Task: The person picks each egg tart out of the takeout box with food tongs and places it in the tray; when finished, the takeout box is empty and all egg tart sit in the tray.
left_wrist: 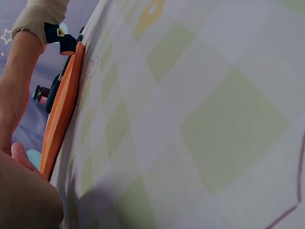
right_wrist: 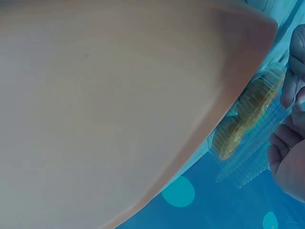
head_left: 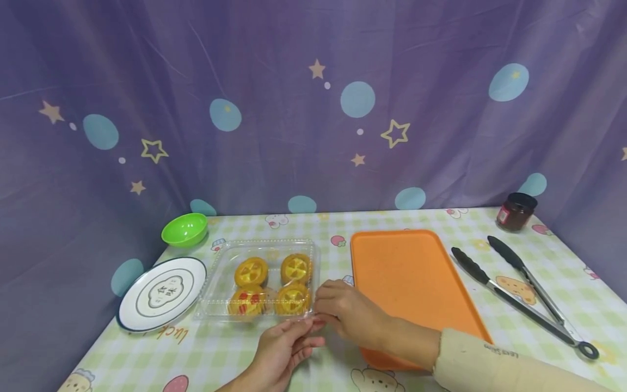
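A clear plastic box [head_left: 220,283] sits left of the middle of the table, with several yellow egg tarts [head_left: 251,272] showing through it. One tart [head_left: 246,301] has red spots on top. At the box's near right corner my left hand [head_left: 281,348] pinches the edge between thumb and fingers. My right hand [head_left: 350,310] meets it there from the right, fingers curled and pinching the same corner. The two hands' fingertips come together at the rim. From the right wrist view, the side of the box [right_wrist: 248,148] shows two clear edges spread slightly apart at the far end.
Right of the box lies an orange tray [head_left: 406,283], beneath my right forearm. Black-tipped tongs [head_left: 529,294] rest beyond it, with a dark-lidded jar [head_left: 516,212] behind. On the left are a white plate [head_left: 142,299] and a green bowl [head_left: 185,230]. A purple curtain [head_left: 274,163] hangs behind the table.
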The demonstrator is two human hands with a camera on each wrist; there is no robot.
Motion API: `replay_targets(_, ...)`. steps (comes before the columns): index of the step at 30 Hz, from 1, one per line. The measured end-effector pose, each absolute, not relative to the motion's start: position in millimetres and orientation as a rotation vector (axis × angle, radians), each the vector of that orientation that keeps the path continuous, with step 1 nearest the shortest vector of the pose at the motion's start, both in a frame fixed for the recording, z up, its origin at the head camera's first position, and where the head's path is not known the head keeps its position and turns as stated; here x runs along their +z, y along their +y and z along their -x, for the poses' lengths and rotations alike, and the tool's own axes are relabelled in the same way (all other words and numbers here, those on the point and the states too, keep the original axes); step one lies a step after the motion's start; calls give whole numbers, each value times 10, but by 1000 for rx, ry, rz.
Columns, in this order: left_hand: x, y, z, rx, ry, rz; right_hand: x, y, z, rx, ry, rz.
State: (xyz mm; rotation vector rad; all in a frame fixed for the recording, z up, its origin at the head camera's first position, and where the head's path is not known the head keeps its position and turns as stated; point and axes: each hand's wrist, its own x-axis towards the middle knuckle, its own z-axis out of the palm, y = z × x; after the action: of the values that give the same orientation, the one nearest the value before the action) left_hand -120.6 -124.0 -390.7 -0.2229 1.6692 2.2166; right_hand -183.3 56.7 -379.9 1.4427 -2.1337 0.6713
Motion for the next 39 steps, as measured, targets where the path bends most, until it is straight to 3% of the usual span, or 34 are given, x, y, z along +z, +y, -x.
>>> replay_targets(23, -3919, -1200, 1219, 2216, 1777, 221, -3741, 443, 1807, 826, -2081, -1422)
replay_targets(39, -3910, -1200, 1219, 2185, 1762, 214, -3474, 444, 1915, 1122, -2055, -1330)
